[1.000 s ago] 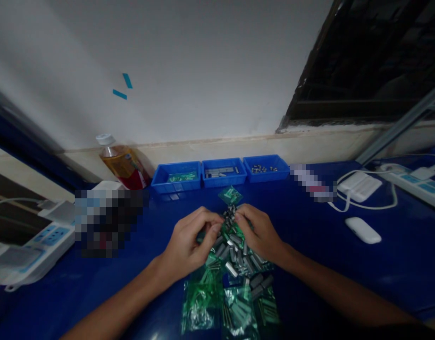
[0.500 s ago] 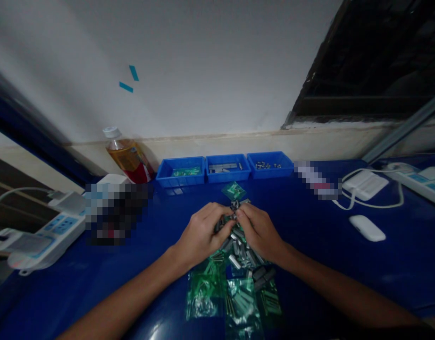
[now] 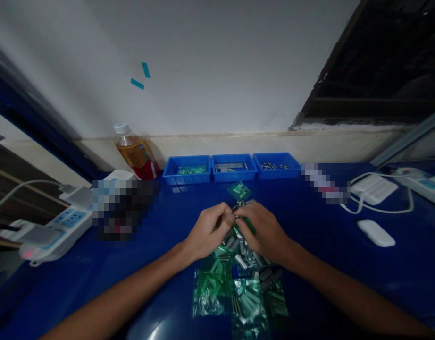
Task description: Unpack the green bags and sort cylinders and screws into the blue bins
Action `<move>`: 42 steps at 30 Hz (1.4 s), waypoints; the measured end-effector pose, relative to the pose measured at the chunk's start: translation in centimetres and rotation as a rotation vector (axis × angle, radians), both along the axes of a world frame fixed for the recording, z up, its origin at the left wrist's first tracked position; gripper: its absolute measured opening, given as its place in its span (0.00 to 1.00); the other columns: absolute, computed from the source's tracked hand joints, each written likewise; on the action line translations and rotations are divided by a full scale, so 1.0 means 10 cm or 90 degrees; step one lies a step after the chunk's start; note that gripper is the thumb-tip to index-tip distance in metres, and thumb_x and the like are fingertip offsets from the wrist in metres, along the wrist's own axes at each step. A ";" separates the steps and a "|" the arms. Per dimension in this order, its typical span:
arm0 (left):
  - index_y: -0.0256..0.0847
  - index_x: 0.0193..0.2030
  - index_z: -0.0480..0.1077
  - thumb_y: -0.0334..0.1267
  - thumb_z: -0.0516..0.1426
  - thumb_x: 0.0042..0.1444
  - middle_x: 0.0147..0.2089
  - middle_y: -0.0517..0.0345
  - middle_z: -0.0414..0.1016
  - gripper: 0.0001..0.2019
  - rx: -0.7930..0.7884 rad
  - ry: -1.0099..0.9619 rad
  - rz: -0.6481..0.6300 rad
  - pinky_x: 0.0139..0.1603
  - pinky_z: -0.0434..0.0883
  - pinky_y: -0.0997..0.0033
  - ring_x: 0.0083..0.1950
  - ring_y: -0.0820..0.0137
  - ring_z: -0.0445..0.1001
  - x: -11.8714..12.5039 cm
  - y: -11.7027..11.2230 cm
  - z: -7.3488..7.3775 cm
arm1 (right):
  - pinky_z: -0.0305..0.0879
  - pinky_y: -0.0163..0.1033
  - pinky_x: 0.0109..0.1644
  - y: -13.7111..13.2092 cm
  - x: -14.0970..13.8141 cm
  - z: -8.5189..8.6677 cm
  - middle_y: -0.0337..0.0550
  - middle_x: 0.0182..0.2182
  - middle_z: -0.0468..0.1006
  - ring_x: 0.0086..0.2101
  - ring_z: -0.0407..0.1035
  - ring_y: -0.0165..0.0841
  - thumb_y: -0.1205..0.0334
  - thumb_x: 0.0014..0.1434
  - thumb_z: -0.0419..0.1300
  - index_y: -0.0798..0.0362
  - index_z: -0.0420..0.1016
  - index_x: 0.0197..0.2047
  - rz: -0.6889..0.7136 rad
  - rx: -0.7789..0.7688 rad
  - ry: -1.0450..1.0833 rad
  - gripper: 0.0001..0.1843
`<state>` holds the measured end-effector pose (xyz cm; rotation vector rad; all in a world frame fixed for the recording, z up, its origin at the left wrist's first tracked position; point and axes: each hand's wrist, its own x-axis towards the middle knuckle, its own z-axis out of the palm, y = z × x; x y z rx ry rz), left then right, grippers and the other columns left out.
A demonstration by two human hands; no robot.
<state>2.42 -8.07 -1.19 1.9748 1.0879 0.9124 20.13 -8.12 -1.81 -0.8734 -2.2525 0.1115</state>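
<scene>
My left hand (image 3: 209,230) and my right hand (image 3: 264,230) meet fingertip to fingertip over a heap of small grey metal parts (image 3: 243,248) and green plastic bags (image 3: 211,290) on the blue table (image 3: 161,264). Both hands are pinched closed around small metal parts from the top of the heap; exactly what each pinches is too small to make out. One green bag (image 3: 239,190) lies apart just beyond the hands.
Three blue trays (image 3: 233,167) with small parts line the wall. A drink bottle (image 3: 136,153) stands left of them. Power strips (image 3: 53,231) lie at far left and far right (image 3: 421,184). White chargers (image 3: 375,188) and a white oblong device (image 3: 376,233) sit at right.
The view has shifted a little, so everything sits further right in the picture. My hands have closed tighter together over the heap; the heap itself stays put.
</scene>
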 end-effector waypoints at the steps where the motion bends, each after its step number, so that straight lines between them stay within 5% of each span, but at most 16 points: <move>1: 0.38 0.29 0.62 0.42 0.47 0.64 0.25 0.63 0.63 0.14 -0.002 -0.003 -0.011 0.29 0.61 0.76 0.27 0.75 0.62 -0.01 0.00 0.00 | 0.62 0.43 0.43 0.01 0.00 0.00 0.45 0.34 0.74 0.36 0.67 0.36 0.69 0.62 0.49 0.51 0.65 0.41 -0.007 0.006 -0.009 0.07; 8: 0.38 0.46 0.63 0.37 0.52 0.60 0.35 0.59 0.69 0.09 0.127 0.016 -0.032 0.35 0.66 0.74 0.35 0.73 0.68 -0.05 0.06 -0.07 | 0.59 0.38 0.35 0.03 -0.04 0.06 0.41 0.27 0.71 0.30 0.65 0.32 0.65 0.64 0.47 0.52 0.65 0.33 -0.092 -0.079 0.067 0.09; 15: 0.39 0.45 0.66 0.34 0.52 0.61 0.34 0.57 0.70 0.07 0.251 0.022 -0.013 0.37 0.67 0.74 0.36 0.72 0.69 -0.03 0.16 -0.07 | 0.58 0.36 0.31 0.06 -0.12 0.06 0.38 0.23 0.67 0.27 0.64 0.30 0.64 0.65 0.46 0.51 0.61 0.27 -0.102 -0.121 0.099 0.14; 20: 0.37 0.36 0.68 0.39 0.51 0.61 0.28 0.61 0.68 0.09 0.101 -0.042 0.040 0.30 0.64 0.77 0.29 0.75 0.67 -0.03 0.23 -0.08 | 0.63 0.39 0.37 0.13 -0.10 0.01 0.42 0.31 0.73 0.33 0.68 0.33 0.63 0.63 0.50 0.52 0.65 0.41 -0.105 -0.065 0.081 0.05; 22: 0.36 0.33 0.68 0.43 0.50 0.62 0.26 0.62 0.67 0.13 0.020 -0.075 0.059 0.29 0.63 0.77 0.28 0.75 0.66 -0.02 0.26 -0.10 | 0.64 0.41 0.40 0.18 -0.08 -0.01 0.45 0.35 0.73 0.35 0.69 0.35 0.63 0.62 0.52 0.53 0.63 0.46 -0.087 -0.009 0.040 0.09; 30: 0.36 0.28 0.67 0.44 0.46 0.64 0.26 0.61 0.68 0.19 -0.059 -0.065 -0.019 0.31 0.63 0.76 0.29 0.74 0.67 -0.01 0.37 -0.12 | 0.61 0.40 0.37 0.34 0.00 0.01 0.44 0.30 0.73 0.32 0.67 0.34 0.65 0.63 0.50 0.53 0.66 0.38 -0.056 0.050 -0.031 0.05; 35: 0.36 0.34 0.69 0.42 0.48 0.63 0.26 0.62 0.68 0.15 -0.068 -0.011 -0.041 0.28 0.60 0.77 0.27 0.75 0.65 -0.01 0.38 -0.15 | 0.61 0.40 0.40 0.95 0.35 0.40 0.44 0.29 0.75 0.33 0.68 0.35 0.59 0.61 0.53 0.54 0.71 0.33 -0.217 0.008 -0.077 0.10; 37: 0.36 0.33 0.69 0.41 0.49 0.62 0.26 0.61 0.67 0.13 -0.056 0.011 -0.043 0.27 0.59 0.77 0.26 0.75 0.64 -0.01 0.37 -0.18 | 0.61 0.36 0.39 1.35 0.52 0.52 0.45 0.32 0.77 0.34 0.70 0.34 0.59 0.60 0.54 0.55 0.74 0.34 -0.316 -0.092 -0.119 0.10; 39: 0.36 0.33 0.69 0.39 0.49 0.62 0.27 0.60 0.68 0.12 -0.036 0.016 -0.044 0.28 0.60 0.77 0.27 0.75 0.65 -0.01 0.36 -0.20 | 0.61 0.34 0.38 1.72 0.66 0.57 0.46 0.34 0.78 0.35 0.70 0.34 0.60 0.58 0.55 0.55 0.75 0.37 -0.437 -0.200 -0.212 0.11; 42: 0.36 0.32 0.69 0.36 0.49 0.62 0.28 0.59 0.68 0.11 -0.016 0.018 -0.041 0.28 0.61 0.78 0.28 0.75 0.66 -0.02 0.35 -0.20 | 0.61 0.34 0.34 2.11 0.74 0.50 0.49 0.32 0.79 0.32 0.71 0.35 0.58 0.55 0.58 0.57 0.78 0.33 -0.485 -0.268 -0.267 0.11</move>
